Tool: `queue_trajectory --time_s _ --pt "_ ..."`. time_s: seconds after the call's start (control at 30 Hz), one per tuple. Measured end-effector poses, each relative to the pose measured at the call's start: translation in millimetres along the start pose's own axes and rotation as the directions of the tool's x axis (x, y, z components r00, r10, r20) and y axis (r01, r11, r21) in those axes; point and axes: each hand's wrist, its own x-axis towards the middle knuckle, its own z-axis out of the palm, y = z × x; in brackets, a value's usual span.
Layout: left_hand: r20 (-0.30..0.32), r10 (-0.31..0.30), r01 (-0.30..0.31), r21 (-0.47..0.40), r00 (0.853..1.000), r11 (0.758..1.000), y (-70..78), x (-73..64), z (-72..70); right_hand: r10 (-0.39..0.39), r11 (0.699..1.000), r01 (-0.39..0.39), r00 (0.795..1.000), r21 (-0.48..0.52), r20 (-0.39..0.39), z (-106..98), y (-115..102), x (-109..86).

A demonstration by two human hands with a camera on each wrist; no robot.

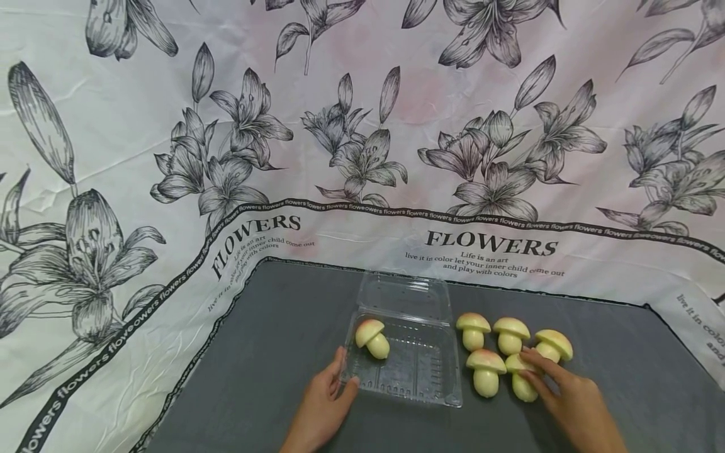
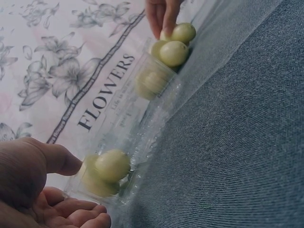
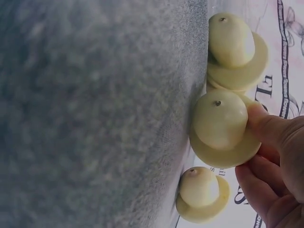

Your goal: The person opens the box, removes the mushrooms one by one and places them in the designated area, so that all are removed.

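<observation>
A clear plastic clamshell box (image 1: 408, 396) lies with its lid folded back. Inside it, at the left, rests one pale yellow-green mushroom-shaped piece (image 1: 374, 340) with a reddish cap. My left hand (image 1: 325, 402) holds the box's left edge between thumb and fingers. Right of the box, several like mushroom-shaped pieces (image 1: 486, 372) stand close together in two rows. My right hand (image 1: 572, 396) pinches the front right mushroom-shaped piece (image 3: 221, 121) by its cap, thumb on one side and fingers on the other. Its base appears at or near the tabletop.
A dark grey cloth (image 1: 255, 352) covers the table. Behind and to the left, a white sheet (image 1: 362, 233) with printed flowers hangs around it. The transparent lid (image 1: 404, 299) lies toward the back, just short of the sheet.
</observation>
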Motion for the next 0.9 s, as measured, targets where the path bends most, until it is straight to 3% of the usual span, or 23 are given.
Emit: queue_trajectory --time_s 0.27,0.5,0.9 --pt "0.001 -0.013 0.013 0.007 1.000 1.000 0.1 0.6 -0.3 0.017 0.999 -0.017 1.000 -0.028 0.023 -0.4 -2.8 5.7" --pt "0.008 -0.013 0.013 0.007 1.000 1.000 0.0 -2.2 -3.1 0.057 0.998 -0.053 0.993 -0.045 0.102 1.5 -7.1 2.4" --pt "0.012 -0.024 0.024 0.008 1.000 1.000 1.1 1.5 -0.8 -0.014 1.000 0.015 0.998 -0.022 0.054 -10.8 -10.5 9.9"
